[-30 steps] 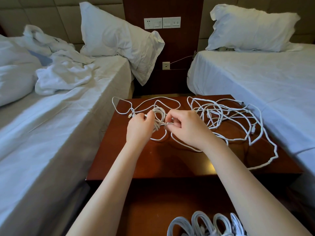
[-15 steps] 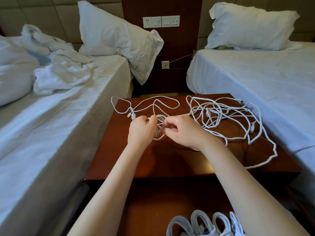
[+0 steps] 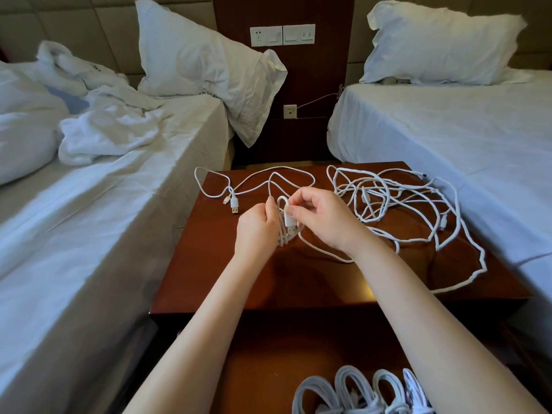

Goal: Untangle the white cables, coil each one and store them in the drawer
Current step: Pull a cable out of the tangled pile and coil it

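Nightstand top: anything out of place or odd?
Nothing damaged. The tangled cables sprawl over the right half of the nightstand, and a loose cable loops past its back-left corner toward the bed.

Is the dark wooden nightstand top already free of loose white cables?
No: a tangled heap of white cables lies on the right of the dark wooden nightstand, and another loose white cable lies at its back left.
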Demonstrator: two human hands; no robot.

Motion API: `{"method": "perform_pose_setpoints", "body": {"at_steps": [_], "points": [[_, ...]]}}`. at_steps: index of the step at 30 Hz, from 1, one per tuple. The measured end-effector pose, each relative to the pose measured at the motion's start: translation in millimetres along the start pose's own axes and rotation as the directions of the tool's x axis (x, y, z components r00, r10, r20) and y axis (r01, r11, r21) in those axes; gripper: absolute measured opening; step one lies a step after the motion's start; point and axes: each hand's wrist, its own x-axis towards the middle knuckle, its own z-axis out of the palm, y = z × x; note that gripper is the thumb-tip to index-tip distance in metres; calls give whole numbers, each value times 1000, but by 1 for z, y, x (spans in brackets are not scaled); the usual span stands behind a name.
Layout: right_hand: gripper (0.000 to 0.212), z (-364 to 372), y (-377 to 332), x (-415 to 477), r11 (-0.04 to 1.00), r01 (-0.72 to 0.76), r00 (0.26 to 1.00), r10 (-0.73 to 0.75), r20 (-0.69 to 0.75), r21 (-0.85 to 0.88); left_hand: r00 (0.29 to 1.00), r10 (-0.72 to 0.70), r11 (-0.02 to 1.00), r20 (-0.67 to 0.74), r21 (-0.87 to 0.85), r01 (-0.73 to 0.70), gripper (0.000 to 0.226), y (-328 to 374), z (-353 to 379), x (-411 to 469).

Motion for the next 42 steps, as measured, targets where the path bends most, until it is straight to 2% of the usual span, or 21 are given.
{"method": "perform_pose_setpoints", "body": {"at_steps": [6,9,14,17,21,27,32,36,42], "points": [[5,4,4,2,1000,12,994,-12,-109,-2,1000,6,995,-10,-95,-7,26,0,3,-2],[6,5,6,3,1000,12,989,-10,-149,13,999,47,994,-8,-98,-48,32,-1,1,-1],[12,4,8,4,994,-38,983,55,-177,100,999,33,999,-17,-35,-34,38,-3,2,3],[9,7,6,4,999,-34,977,37,-208,19,1000,-5,1000,-10,-15,5,38,-2,3,3],[6,15,4,3,998,8,974,-21,-226,-60,997,-79,992,-4,-103,78,37,0,0,4],[10,17,5,1,996,-65,976,76,-203,59,985,-164,966,52,-192,171,34,1,-3,4],[11,21,5,3,998,-60,951,55,-305,-7,982,-176,951,69,-245,188,30,6,0,2],[18,18,3,2,986,-118,969,140,-206,116,988,-145,958,49,-241,153,32,6,-5,3],[26,21,5,2,982,-163,979,173,-111,94,992,-111,965,58,-232,122,33,1,-3,1]]}}
